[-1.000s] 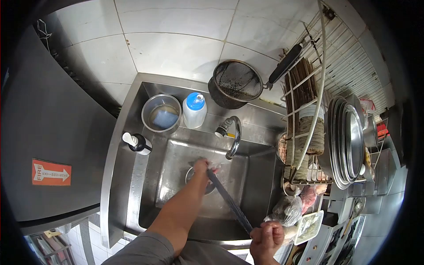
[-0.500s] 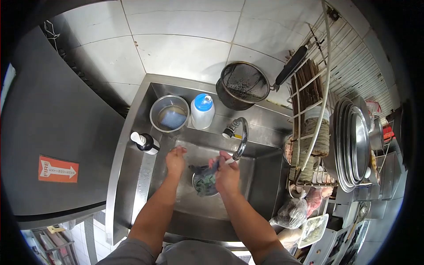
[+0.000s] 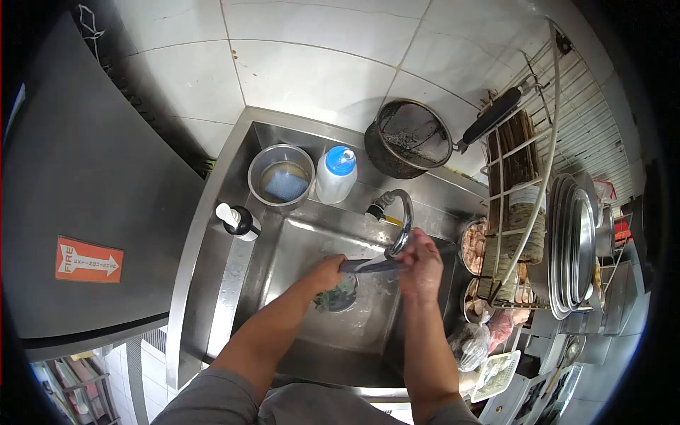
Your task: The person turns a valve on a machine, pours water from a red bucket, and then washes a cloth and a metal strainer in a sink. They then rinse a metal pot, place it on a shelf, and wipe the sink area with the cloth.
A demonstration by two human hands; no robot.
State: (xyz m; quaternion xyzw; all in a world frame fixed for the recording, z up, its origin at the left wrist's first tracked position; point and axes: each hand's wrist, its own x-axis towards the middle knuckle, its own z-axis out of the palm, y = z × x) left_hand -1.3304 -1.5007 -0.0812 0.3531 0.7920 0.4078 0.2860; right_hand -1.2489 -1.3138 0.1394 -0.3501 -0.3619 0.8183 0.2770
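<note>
My left hand point(image 3: 327, 271) and my right hand point(image 3: 420, 263) are over the steel sink point(image 3: 301, 244), just below the curved tap point(image 3: 401, 221). Between them they hold a dark flat strip point(image 3: 368, 265), stretched level, one end in each hand. Under the strip lies the drain point(image 3: 337, 295), with green scraps in it. I cannot tell whether water runs from the tap.
On the sink's back ledge stand a steel bowl point(image 3: 281, 176) with a sponge, a white bottle point(image 3: 336, 175) with a blue cap, a pump dispenser point(image 3: 238, 220) and a mesh strainer point(image 3: 411, 139). A wire rack point(image 3: 520, 191) with steel plates point(image 3: 575, 241) fills the right; bagged food point(image 3: 473, 343) lies below.
A second ago the strip ran from my left hand in the sink to my right hand at the front edge. My right hand moved in; both hands now hold it under the tap.
</note>
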